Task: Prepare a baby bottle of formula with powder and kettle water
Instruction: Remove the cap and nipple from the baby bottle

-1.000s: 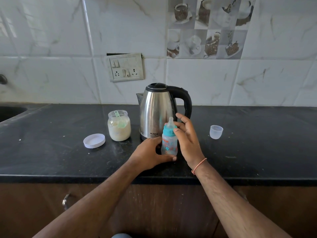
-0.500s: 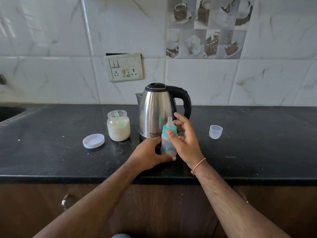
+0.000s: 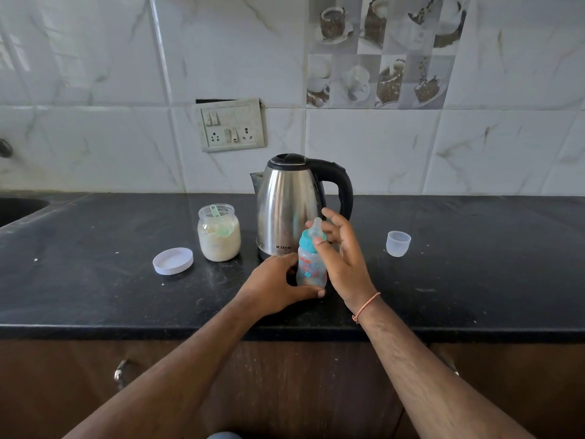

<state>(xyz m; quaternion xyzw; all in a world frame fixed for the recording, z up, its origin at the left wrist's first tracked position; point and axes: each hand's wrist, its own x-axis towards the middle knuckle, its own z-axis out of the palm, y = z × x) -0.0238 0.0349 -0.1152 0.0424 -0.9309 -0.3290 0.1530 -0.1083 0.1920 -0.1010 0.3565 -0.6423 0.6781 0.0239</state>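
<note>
The baby bottle [image 3: 311, 264] stands upright on the black worktop [image 3: 95, 280], just in front of the steel kettle [image 3: 289, 207] and near the front edge. It is clear with a coloured print, and a teal collar and a pale teat sit on top. The left hand [image 3: 278, 285] curls its grip round the lower part of the bottle, thumb along the base on the near side. The right hand [image 3: 340, 258] is at the top of the bottle: its thumb tip presses on the teal collar, while the fingers are spread behind the teat, so its grip looks loose rather than closed. An orange thread is tied round the right wrist.

Left of the kettle stands an open glass jar [image 3: 219, 237] of pale powder with a green scoop [image 3: 220, 221] in it. The jar's white lid [image 3: 173, 260] lies flat further left, apart from it. A small clear cap [image 3: 398, 243] sits well to the right of the kettle. A switch plate [image 3: 231, 125] is on the tiled wall behind.
</note>
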